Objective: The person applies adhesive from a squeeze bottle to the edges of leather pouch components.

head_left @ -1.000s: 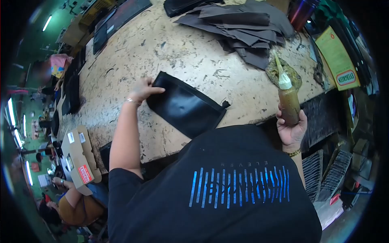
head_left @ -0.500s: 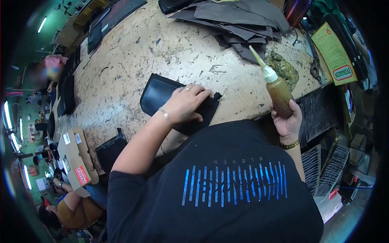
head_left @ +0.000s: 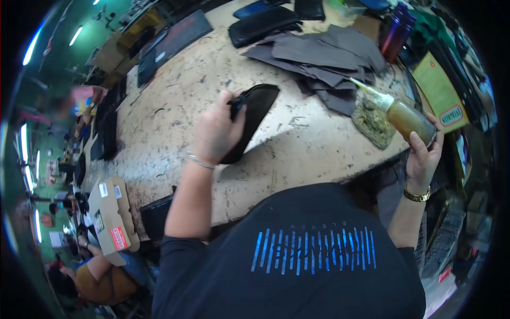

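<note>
My left hand (head_left: 217,127) is closed on a black zip pouch (head_left: 256,114), gripping it near its upper left edge. The pouch stands tilted above the worktable (head_left: 297,154), and part of it is hidden behind my fingers. To the right, my right hand (head_left: 425,157) is wrapped round the base of a squeeze bottle (head_left: 411,121) with amber-brown contents. Its pale tapered nozzle points to the upper left, over a crusty yellowish lump (head_left: 373,119) on the table.
Dark grey cut sheets (head_left: 324,58) lie piled at the back, with black pouches (head_left: 263,26) behind them. A purple-red flask (head_left: 397,34) and a yellow-green box (head_left: 438,90) stand right. At left are a cardboard box (head_left: 109,218), another black pouch (head_left: 155,215) and a seated person (head_left: 101,276).
My left hand has lifted the pouch off the table and turned it on edge, further from my body. My right hand has moved right, and the bottle now leans more to the left.
</note>
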{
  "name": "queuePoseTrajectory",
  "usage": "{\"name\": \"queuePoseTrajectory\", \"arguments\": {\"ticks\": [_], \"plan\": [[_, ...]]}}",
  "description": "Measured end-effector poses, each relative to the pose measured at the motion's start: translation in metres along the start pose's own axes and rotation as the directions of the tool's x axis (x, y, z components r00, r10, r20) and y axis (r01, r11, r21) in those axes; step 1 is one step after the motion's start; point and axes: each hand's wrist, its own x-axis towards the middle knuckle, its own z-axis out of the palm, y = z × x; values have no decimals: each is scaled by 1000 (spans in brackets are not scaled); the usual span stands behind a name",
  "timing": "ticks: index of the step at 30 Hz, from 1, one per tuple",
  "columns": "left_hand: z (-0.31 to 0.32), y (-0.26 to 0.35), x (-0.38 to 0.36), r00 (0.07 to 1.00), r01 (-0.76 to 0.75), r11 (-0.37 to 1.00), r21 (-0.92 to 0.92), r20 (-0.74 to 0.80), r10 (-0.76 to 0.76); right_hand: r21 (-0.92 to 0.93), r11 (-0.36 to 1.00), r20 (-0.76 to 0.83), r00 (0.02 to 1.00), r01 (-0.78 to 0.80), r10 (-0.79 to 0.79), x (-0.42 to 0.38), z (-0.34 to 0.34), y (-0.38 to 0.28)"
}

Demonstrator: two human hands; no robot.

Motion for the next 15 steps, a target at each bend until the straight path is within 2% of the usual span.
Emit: {"name": "queuePoseTrajectory", "arguments": {"ticks": [1, 2, 3, 4, 6, 9, 11, 15], "plan": [[9, 3, -5, 993, 35, 998, -56, -113, -41, -6, 1000, -35, 999, 4, -4, 1, 12, 1], [15, 5, -7, 989, -9, 998, -66, -151, -1, 250, 966, 42, 998, -61, 52, 1, 24, -4], [19, 6, -8, 981, -51, 996, -77, -188, 35, 477, 867, 136, 986, -147, 92, 0, 33, -10], [25, 5, -11, 979, -38, 997, -69, -205, 23, 457, 871, 213, 973, -179, 88, -2, 37, -9], [32, 4, -15, 939, -115, 990, -86, -335, 80, 362, 923, 267, 963, -133, 34, -8, 55, -13], [27, 7, -21, 934, -98, 993, -61, -350, 71, 358, 916, 316, 947, -180, 62, -15, 71, -19], [27, 8, -24, 933, -96, 993, -66, -355, 66, 268, 957, 316, 949, -112, 22, -17, 75, -16], [29, 11, -28, 929, -120, 992, -33, -355, 100, 272, 940, 317, 941, -207, 116, -16, 83, -14]]}}
